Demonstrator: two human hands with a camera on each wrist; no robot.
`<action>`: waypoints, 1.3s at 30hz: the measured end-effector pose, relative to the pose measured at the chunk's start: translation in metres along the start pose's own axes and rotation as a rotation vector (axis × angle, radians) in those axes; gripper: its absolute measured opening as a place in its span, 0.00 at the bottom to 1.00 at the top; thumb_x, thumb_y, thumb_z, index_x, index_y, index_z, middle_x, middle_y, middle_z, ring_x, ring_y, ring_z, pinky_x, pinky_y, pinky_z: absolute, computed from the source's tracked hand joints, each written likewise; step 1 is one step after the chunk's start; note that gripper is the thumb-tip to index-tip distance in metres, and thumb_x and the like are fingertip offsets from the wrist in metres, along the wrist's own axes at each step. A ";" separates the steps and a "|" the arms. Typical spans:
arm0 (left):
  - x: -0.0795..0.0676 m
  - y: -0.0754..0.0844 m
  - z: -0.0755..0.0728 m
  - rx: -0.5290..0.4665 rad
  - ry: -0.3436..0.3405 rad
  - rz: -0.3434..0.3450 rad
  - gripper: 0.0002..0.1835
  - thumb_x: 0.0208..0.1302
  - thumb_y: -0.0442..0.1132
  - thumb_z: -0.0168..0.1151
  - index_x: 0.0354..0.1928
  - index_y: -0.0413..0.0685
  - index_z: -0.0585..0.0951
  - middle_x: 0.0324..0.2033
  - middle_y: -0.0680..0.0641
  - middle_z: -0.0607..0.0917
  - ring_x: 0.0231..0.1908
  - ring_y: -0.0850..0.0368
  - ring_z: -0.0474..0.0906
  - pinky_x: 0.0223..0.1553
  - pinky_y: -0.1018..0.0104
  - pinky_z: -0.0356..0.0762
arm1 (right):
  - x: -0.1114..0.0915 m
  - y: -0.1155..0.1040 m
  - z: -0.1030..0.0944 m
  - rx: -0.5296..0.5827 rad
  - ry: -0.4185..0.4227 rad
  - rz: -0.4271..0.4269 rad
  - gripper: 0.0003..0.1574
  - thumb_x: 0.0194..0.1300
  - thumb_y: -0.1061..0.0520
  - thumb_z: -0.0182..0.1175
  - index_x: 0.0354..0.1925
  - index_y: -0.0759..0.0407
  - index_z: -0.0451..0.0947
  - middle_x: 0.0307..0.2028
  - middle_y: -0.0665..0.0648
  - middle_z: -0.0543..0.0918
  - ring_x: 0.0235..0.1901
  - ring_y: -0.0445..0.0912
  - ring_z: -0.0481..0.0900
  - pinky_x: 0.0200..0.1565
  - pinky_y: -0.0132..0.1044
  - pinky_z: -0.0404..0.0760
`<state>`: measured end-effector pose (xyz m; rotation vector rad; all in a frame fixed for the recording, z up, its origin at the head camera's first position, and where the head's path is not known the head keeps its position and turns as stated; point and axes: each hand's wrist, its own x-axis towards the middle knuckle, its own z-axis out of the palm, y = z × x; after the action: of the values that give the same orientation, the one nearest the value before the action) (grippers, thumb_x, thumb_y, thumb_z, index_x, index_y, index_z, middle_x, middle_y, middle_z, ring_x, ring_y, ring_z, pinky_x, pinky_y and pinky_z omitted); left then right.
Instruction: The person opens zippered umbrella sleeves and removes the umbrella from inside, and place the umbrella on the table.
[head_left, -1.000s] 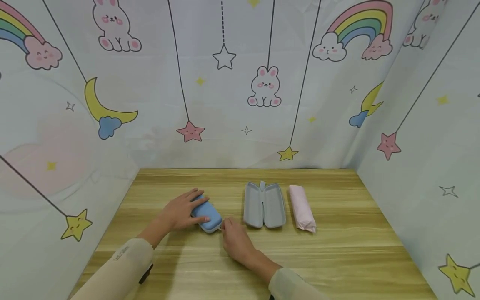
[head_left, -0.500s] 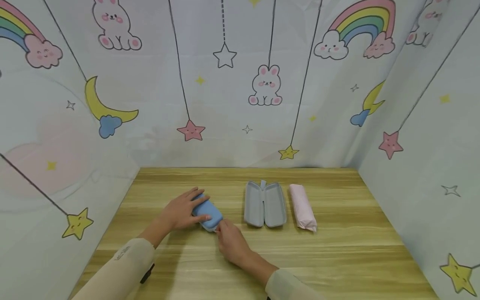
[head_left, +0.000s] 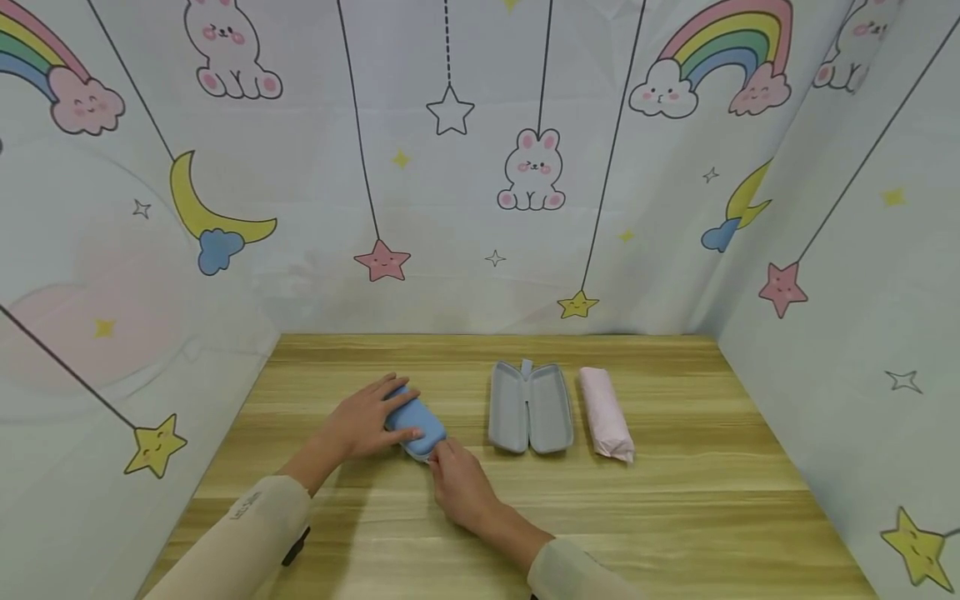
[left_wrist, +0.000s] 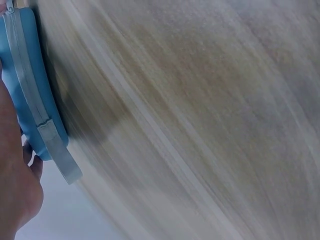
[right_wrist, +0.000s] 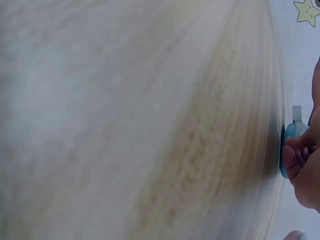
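A blue zipper case (head_left: pixel 418 423) lies aslant on the left half of the table, its lid side up. My left hand (head_left: pixel 364 422) holds it from the left, fingers spread over the top and thumb near the front. At the case's near right corner my right hand (head_left: pixel 463 486) has its fingers curled and pinches the zipper pull, which those fingers mostly hide. The left wrist view shows a grey zipper (left_wrist: pixel 27 75) along the side, closed where visible, and a grey fabric tab (left_wrist: pixel 64 162) at one end. In the right wrist view, curled fingers (right_wrist: pixel 295 157) cover part of the case.
Right of the hands, a grey case (head_left: pixel 508 410) lies spread open with two hollow halves. Beside it is a pink wrapped bundle (head_left: pixel 605 414). Printed cloth walls (head_left: pixel 465 308) border the wooden table (head_left: pixel 675 500) at the back and both sides.
My right hand has shifted slightly left along the near end of the blue zipper case, then almost stopped. My left hand keeps its place on the case.
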<state>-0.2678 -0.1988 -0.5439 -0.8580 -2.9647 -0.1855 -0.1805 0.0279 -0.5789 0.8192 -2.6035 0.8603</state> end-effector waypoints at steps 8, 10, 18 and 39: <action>0.001 0.006 0.000 0.009 0.011 -0.060 0.48 0.58 0.82 0.41 0.73 0.63 0.68 0.73 0.45 0.63 0.74 0.43 0.54 0.68 0.42 0.59 | 0.003 -0.003 -0.001 -0.021 -0.016 0.104 0.03 0.70 0.63 0.58 0.37 0.56 0.74 0.32 0.49 0.74 0.28 0.39 0.74 0.29 0.29 0.74; 0.002 0.005 0.001 0.027 0.021 -0.067 0.48 0.58 0.82 0.39 0.72 0.63 0.69 0.73 0.44 0.64 0.73 0.43 0.55 0.68 0.42 0.60 | 0.004 -0.002 -0.002 -0.047 -0.006 0.125 0.03 0.69 0.63 0.59 0.37 0.56 0.74 0.32 0.49 0.74 0.28 0.40 0.75 0.29 0.30 0.75; -0.002 -0.006 -0.002 0.025 0.084 -0.049 0.40 0.63 0.76 0.47 0.68 0.60 0.75 0.63 0.42 0.73 0.63 0.43 0.71 0.60 0.45 0.71 | 0.008 0.005 -0.005 -0.091 0.017 0.202 0.04 0.67 0.63 0.60 0.36 0.56 0.73 0.32 0.50 0.74 0.29 0.44 0.76 0.28 0.34 0.76; -0.006 -0.007 -0.013 -0.007 -0.012 -0.141 0.42 0.60 0.79 0.47 0.63 0.59 0.78 0.52 0.44 0.80 0.48 0.45 0.80 0.43 0.44 0.79 | 0.016 0.019 -0.007 -0.060 0.031 0.216 0.02 0.67 0.65 0.59 0.37 0.60 0.76 0.33 0.54 0.77 0.34 0.49 0.79 0.36 0.39 0.79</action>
<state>-0.2665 -0.2091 -0.5322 -0.6528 -3.0382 -0.1971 -0.2039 0.0375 -0.5755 0.5113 -2.7110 0.8376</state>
